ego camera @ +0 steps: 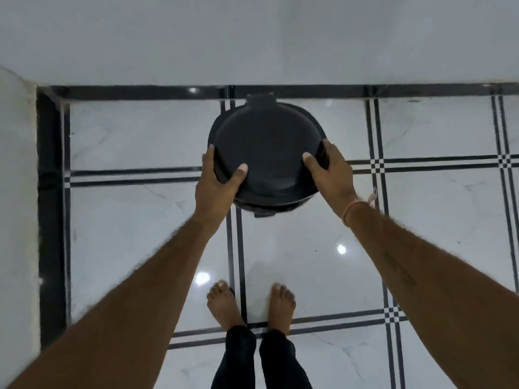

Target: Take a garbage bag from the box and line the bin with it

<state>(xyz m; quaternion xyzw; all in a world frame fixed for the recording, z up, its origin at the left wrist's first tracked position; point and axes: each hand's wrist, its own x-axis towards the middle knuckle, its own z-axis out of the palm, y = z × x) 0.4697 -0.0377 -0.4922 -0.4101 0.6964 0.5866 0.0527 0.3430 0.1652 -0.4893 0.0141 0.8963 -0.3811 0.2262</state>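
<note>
A round black bin (268, 147) with its domed lid shut sits near the wall, seen from straight above. My left hand (220, 182) grips its left front rim, thumb lying on the lid. My right hand (330, 168) grips the right rim, thumb on the lid too. A small foot pedal sticks out at the bin's near side, below the rim. No box and no garbage bag appear in view.
A glossy white tiled floor (140, 234) with black stripe lines spreads around. A white wall (252, 37) with a black skirting runs behind the bin, and a white corner (16, 192) stands at the left. My bare feet (250, 304) are just in front of the bin.
</note>
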